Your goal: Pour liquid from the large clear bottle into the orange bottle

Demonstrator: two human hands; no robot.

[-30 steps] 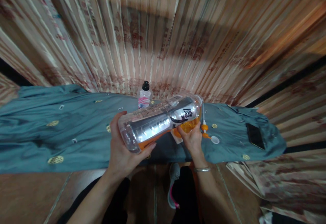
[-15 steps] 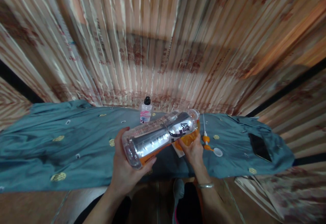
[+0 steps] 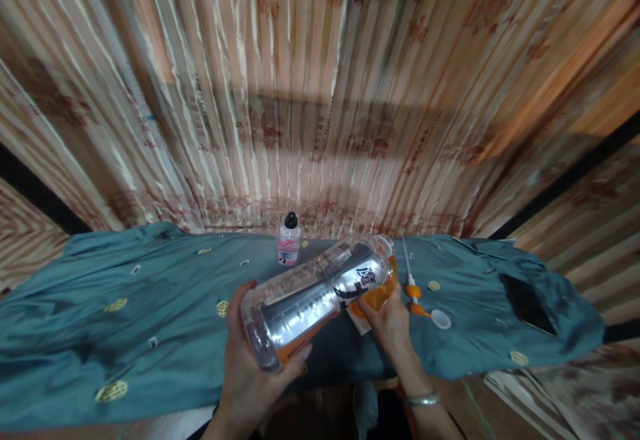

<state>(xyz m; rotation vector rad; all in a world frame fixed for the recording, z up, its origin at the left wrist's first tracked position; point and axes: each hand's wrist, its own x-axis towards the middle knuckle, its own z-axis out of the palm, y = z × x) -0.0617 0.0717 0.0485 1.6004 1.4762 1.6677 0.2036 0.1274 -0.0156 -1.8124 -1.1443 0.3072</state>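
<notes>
My left hand is wrapped round the base end of a large clear plastic bottle with a silver label. The bottle is tilted, its neck end lower-lying over the right side and close above an orange bottle. My right hand is closed round that orange bottle, which is partly hidden behind the clear one. Whether the two mouths touch cannot be seen. Right of my right hand lies an orange and white pump top with a thin tube, beside a round white cap.
A small clear bottle with a black cap stands at the back of the table, which has a teal cloth. A black phone lies at the right. Striped curtains hang behind, with dark poles at both sides.
The whole scene sits lower in the view, as the camera has tipped upward. Both hands keep their hold on the two bottles, with the clear one similarly tilted.
</notes>
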